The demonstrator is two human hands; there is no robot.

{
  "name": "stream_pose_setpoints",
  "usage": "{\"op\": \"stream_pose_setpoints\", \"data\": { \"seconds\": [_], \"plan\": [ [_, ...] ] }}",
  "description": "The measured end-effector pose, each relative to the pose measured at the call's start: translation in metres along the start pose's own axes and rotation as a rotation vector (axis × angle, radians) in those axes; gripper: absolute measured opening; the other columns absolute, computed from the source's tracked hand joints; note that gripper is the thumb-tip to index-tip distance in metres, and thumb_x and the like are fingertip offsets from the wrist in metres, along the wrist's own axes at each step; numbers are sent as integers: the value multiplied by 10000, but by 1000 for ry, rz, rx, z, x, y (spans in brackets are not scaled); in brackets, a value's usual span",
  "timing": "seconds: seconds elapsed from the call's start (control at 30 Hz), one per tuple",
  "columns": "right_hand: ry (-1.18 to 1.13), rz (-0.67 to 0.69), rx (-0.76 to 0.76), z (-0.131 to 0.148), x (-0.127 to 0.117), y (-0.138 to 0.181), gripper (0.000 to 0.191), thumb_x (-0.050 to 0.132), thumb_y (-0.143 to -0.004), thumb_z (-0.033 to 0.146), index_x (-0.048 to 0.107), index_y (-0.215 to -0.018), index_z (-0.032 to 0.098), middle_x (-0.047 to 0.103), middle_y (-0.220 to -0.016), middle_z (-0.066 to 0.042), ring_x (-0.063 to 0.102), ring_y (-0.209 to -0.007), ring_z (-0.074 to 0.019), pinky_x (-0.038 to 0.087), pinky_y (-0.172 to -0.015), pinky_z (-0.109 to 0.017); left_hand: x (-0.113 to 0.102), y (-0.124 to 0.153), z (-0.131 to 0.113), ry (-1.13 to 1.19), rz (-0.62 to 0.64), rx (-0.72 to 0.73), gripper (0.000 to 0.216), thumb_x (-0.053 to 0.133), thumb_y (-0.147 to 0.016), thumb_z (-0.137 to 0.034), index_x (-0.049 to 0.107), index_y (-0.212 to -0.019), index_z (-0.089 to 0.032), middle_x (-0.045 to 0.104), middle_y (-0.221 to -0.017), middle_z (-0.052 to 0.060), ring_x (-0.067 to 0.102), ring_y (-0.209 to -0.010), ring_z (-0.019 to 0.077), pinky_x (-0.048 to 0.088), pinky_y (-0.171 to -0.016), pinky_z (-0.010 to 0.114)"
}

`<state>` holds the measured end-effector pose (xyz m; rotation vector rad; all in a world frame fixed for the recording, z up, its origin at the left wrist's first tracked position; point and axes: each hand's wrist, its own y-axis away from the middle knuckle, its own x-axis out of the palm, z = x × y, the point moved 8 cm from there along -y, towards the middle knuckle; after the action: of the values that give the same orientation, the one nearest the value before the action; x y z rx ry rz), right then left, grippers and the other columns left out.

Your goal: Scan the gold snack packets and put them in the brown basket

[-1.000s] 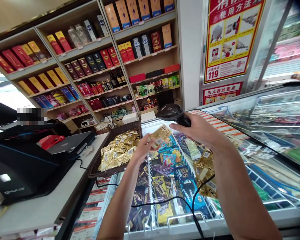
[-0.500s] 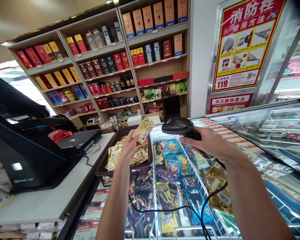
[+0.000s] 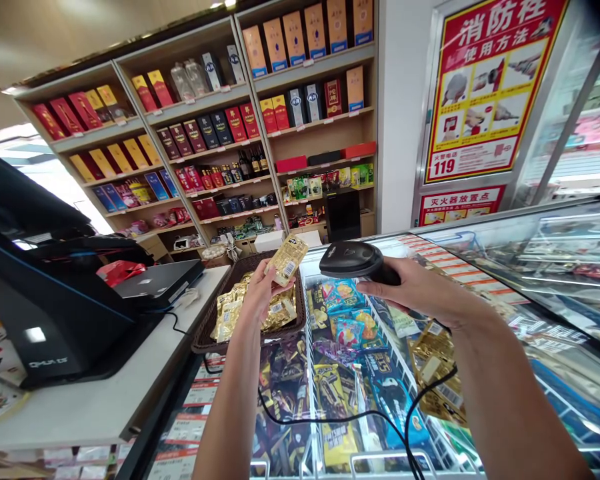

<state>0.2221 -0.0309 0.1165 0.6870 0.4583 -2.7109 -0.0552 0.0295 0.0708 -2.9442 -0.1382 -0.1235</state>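
Note:
Between the fingers of my left hand (image 3: 261, 293) is a gold foil packet (image 3: 287, 259), tilted, its barcode side facing me. My right hand (image 3: 405, 283) is wrapped round the handle of a black barcode scanner (image 3: 353, 260), whose head points left toward the packet, a short way apart from it. Below my left hand a brown woven basket (image 3: 200, 337) holds several more gold packets (image 3: 227, 320). More gold packets (image 3: 433, 363) lie on the freezer glass, partly behind my right forearm. The scanner's black cable (image 3: 330, 421) loops across the glass.
Under me is a glass-topped freezer with white wire baskets (image 3: 307, 400) of wrapped ice creams (image 3: 350, 327). At left, a black checkout machine (image 3: 55, 300) stands on a white counter (image 3: 105, 400). Shelves (image 3: 210, 107) of boxed goods line the back wall, beside a red poster (image 3: 495, 87).
The scanner and my right hand have dipped slightly and shifted a little left. The packet in my left hand has hardly moved.

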Motion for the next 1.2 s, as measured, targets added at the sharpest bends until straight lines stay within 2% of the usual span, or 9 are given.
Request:
{"op": "stream_pose_setpoints", "data": {
  "seconds": [0.23, 0.4, 0.67, 0.87, 1.0, 1.1, 1.2],
  "plan": [
    [63, 11, 11, 0, 1, 1, 515, 684, -813, 654, 725, -1019, 184, 539, -548, 11, 488, -513, -154, 393, -494, -273, 1, 1, -1, 7, -9, -13, 222, 639, -937, -383, 589, -1054, -201, 736, -1081, 61, 749, -795, 167, 638, -855, 385],
    [95, 25, -9, -3, 2, -2, 504, 657, -841, 646, 714, -1062, 196, 556, -594, 11, 481, -528, -146, 370, -505, -272, 0, -1, 2, 21, -6, -10, 249, 674, -916, -401, 595, -1046, -203, 737, -1070, 60, 747, -806, 167, 639, -851, 382],
    [83, 32, 39, -5, 2, 0, 519, 666, -831, 653, 694, -1059, 188, 507, -545, 35, 428, -487, -129, 335, -491, -275, 0, -3, 4, 24, -16, -18, 239, 681, -908, -383, 589, -1030, -201, 743, -1004, 43, 747, -763, 161, 642, -846, 394],
    [13, 17, 68, -6, 4, -3, 446, 706, -806, 628, 667, -930, 201, 484, -506, 40, 391, -457, -120, 294, -466, -276, -2, -4, 6, 41, -11, -13, 195, 652, -928, -346, 595, -1037, -195, 741, -1022, 55, 748, -773, 169, 637, -854, 410],
    [-141, 27, 105, -13, 18, -12, 482, 688, -801, 677, 581, -827, 208, 489, -503, 41, 402, -456, -113, 298, -470, -268, -26, -12, 5, 96, -76, 25, 130, 658, -914, -258, 604, -1002, -179, 729, -1023, 53, 736, -825, 165, 624, -892, 418],
    [-183, 37, 113, -16, 27, -17, 510, 692, -787, 700, 537, -784, 214, 477, -486, 45, 410, -453, -113, 300, -471, -263, -65, -22, 9, 132, -231, 39, 53, 634, -897, -139, 591, -913, -166, 714, -972, 43, 715, -866, 149, 608, -925, 388],
    [-181, 42, 92, -17, 30, -19, 508, 725, -767, 687, 541, -786, 214, 473, -485, 52, 397, -457, -108, 294, -478, -256, -108, -27, 24, 76, -401, -23, 108, 621, -881, -82, 565, -837, -164, 671, -844, 24, 704, -814, 143, 596, -919, 366]
  ]
}}
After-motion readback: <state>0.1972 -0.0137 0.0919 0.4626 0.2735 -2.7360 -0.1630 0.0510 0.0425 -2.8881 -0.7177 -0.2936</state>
